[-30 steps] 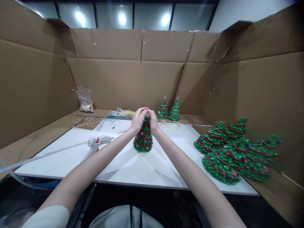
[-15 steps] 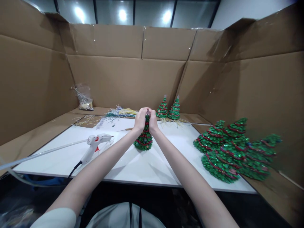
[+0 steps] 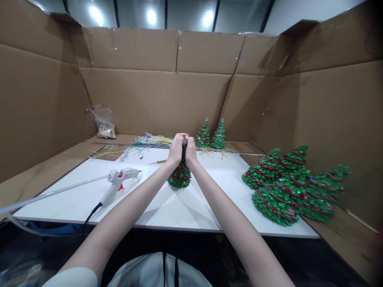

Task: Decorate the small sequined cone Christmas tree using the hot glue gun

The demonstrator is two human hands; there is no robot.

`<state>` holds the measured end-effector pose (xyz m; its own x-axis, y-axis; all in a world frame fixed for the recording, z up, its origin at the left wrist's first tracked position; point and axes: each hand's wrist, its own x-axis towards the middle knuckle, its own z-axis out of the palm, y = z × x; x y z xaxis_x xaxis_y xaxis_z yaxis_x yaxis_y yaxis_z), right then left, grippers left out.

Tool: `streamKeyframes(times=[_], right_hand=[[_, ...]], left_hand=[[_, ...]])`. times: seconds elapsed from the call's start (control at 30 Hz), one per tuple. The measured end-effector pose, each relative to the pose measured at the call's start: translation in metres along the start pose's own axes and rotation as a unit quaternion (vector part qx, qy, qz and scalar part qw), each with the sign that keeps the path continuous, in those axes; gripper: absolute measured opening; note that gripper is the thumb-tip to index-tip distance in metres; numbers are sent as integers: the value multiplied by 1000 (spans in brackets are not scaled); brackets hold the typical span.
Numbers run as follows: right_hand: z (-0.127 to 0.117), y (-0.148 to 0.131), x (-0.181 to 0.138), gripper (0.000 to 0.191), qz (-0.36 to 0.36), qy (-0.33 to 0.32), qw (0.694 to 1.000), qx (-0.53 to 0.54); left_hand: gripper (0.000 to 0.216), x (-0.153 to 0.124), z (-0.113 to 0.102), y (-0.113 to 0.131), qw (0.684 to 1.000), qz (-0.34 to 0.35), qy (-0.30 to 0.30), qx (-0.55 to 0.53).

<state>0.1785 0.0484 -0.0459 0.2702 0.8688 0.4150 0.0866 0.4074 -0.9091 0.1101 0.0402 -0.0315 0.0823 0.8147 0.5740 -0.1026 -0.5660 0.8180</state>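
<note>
A small green sequin Christmas tree with red bands stands upright on the white board in the middle. My left hand and my right hand are both pinched together around the tree's tip, which they hide. A silvery bit shows between the fingertips; what it is cannot be made out.
A white glue gun with a long glue stick lies left of the tree. Two finished small trees stand behind. Several green trees lie piled at the right. Loose wire strands and a plastic bag are at the back. Cardboard walls surround the board.
Both hands have closed tighter around the tree's tip and stay there. The view has shifted slightly; the tree stays in place.
</note>
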Motion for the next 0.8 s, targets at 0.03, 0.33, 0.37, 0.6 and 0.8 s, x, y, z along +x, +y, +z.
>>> streamKeyframes(times=[0.03, 0.33, 0.37, 0.6, 0.8], right_hand=[[1, 0, -1, 38, -2, 30, 1000, -3], [3, -3, -3, 33, -17, 105, 994, -8], [3, -3, -3, 33, -19, 106, 994, -9], [2, -4, -4, 31, -31, 110, 993, -22], [2, -5, -5, 32, -33, 113, 993, -32]], left_hand=[[32, 0, 0, 1, 1000, -3, 0, 0], [32, 0, 1, -1, 1000, -13, 11, 0], [32, 1, 1, -2, 1000, -11, 13, 0], [31, 0, 0, -2, 1000, 9, 16, 4], [33, -1, 0, -2, 1000, 14, 13, 12]])
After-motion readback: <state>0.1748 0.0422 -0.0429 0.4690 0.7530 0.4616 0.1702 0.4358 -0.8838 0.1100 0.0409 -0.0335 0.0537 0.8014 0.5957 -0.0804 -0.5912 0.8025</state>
